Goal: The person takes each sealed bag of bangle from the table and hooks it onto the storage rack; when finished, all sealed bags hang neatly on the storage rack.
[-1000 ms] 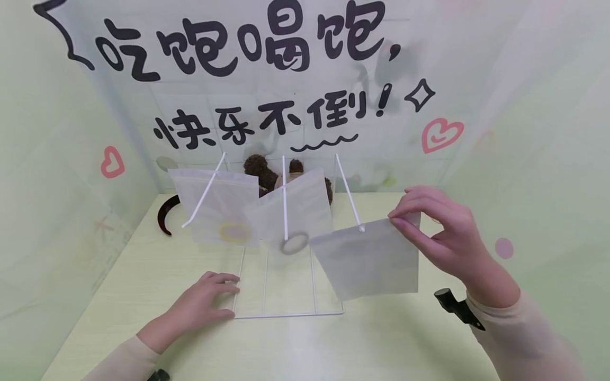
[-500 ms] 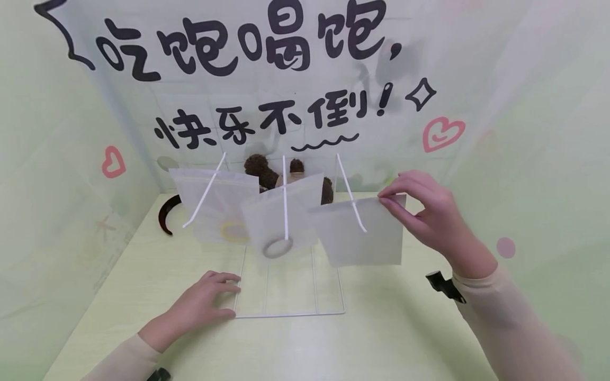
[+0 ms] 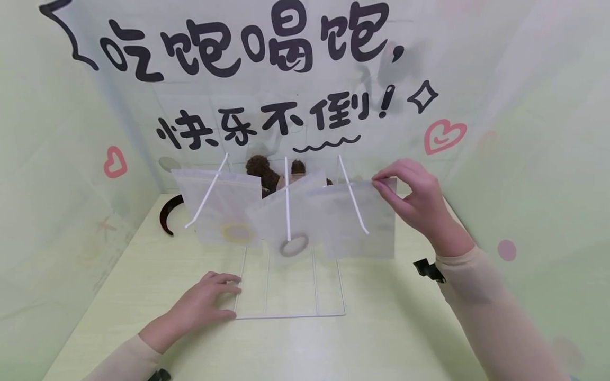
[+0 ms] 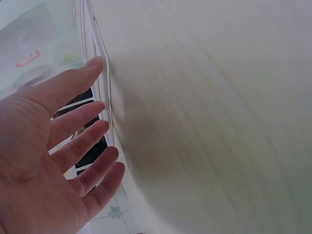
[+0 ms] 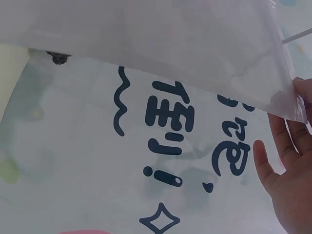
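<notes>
My right hand [image 3: 419, 196] pinches the upper right corner of a clear zip bag [image 3: 357, 227]. The bag's top edge crosses the right prong [image 3: 349, 185] of a white wire display rack, and the prong shows in front of the bag. In the right wrist view the thumb and fingers [image 5: 304, 97] meet at the bag's corner. Two more zip bags hang at the other prongs: the left bag [image 3: 229, 201] with a yellow ring, the middle bag [image 3: 271, 217] with a grey ring. My left hand [image 3: 200, 301] touches the left side of the rack's base [image 3: 286, 317] with loosely spread fingers.
Behind the hanging bags sits a brown plush toy [image 3: 259, 165], partly hidden. A dark red crescent-shaped piece [image 3: 164, 214] lies at the back left of the pale table [image 3: 381, 344]. Printed sheets wall in the back and both sides.
My right hand has moved up, left and away from me with its bag, whose top edge has gone further back along the right prong. The middle bag swings slightly. The left hand stays put.
</notes>
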{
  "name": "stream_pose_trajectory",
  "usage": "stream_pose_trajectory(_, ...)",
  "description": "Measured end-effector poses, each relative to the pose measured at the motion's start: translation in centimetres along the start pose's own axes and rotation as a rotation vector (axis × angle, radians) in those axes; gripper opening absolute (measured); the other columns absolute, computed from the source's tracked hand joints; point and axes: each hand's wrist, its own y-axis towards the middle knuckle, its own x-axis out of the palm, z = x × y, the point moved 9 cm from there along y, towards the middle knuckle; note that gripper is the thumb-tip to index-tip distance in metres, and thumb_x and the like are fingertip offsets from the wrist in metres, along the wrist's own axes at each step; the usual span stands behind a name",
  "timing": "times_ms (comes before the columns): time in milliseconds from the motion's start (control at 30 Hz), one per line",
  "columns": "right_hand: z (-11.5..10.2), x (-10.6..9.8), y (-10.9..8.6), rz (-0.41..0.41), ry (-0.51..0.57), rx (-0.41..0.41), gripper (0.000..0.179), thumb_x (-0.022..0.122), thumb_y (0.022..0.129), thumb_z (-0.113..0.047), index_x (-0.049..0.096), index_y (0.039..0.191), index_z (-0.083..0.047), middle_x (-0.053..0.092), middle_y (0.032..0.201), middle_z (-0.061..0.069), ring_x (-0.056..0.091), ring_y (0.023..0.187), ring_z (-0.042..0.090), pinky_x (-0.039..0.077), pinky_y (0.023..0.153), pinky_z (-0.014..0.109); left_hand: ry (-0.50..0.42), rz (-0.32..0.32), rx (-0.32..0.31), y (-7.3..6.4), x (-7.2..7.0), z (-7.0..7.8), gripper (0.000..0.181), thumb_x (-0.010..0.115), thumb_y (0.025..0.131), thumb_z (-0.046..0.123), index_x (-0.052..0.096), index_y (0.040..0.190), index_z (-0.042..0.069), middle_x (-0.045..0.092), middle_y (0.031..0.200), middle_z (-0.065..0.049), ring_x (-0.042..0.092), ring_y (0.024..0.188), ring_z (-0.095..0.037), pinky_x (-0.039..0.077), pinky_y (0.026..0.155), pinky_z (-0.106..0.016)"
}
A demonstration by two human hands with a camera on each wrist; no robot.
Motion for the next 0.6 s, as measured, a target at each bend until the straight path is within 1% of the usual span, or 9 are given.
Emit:
stream_pose_trajectory(133,1.0,0.5,0.0,0.003,0.001,0.033,0.014,0.078,0.086,0.003,0.076,0.099,0.000,0.075,0.091,0.010,0.062,0.085,0.017,0.048,0.085,0.019,-0.002,0.008,0.003,0.0,-0.1,0.0,0.048,0.091,0.074,0.033,0.077,0.118,0.018,0.065,0.139,0.002,0.058,0.123,-0.025,0.057,0.099,-0.048)
stream_pose_trajectory(267,1.9,0.9,0.0,0.016,0.005,0.056,0.012,0.078,0.086,0.003,0.076,0.098,0.000,0.075,0.090,0.010,0.063,0.085,0.018,0.048,0.085,0.018,-0.009,0.016,0.008,-0.1,-0.3,0.2,0.048,0.092,0.073,0.032,0.078,0.117,0.018,0.066,0.138,0.002,0.058,0.122,-0.025,0.057,0.098,-0.049)
stream_pose_trajectory(400,2.5,1.1,-0.2,0.018,0.002,0.072,0.011,0.078,0.087,0.003,0.075,0.098,0.001,0.075,0.091,0.010,0.063,0.087,0.017,0.049,0.086,0.017,-0.013,0.022,0.010,-0.1,-0.5,0.3,0.048,0.091,0.074,0.031,0.077,0.118,0.019,0.066,0.138,0.002,0.058,0.122,-0.025,0.056,0.098,-0.049)
stream_pose_trajectory(500,2.7,0.8,-0.4,0.030,0.007,0.086,0.013,0.077,0.086,0.004,0.075,0.100,0.002,0.075,0.094,0.011,0.064,0.092,0.017,0.050,0.090,0.018,-0.011,0.025,0.012,-0.1,-0.6,0.4,0.048,0.091,0.074,0.031,0.077,0.118,0.018,0.066,0.138,0.002,0.058,0.122,-0.025,0.056,0.099,-0.050)
stream_pose_trajectory(600,2.6,0.0,-0.9,0.061,0.005,0.096,0.018,0.078,0.084,0.007,0.075,0.101,0.003,0.073,0.098,0.013,0.064,0.098,0.017,0.050,0.096,0.018,-0.008,0.027,0.012,-0.1,-0.6,0.4,0.048,0.091,0.074,0.031,0.077,0.117,0.018,0.066,0.138,0.001,0.059,0.121,-0.026,0.056,0.099,-0.050)
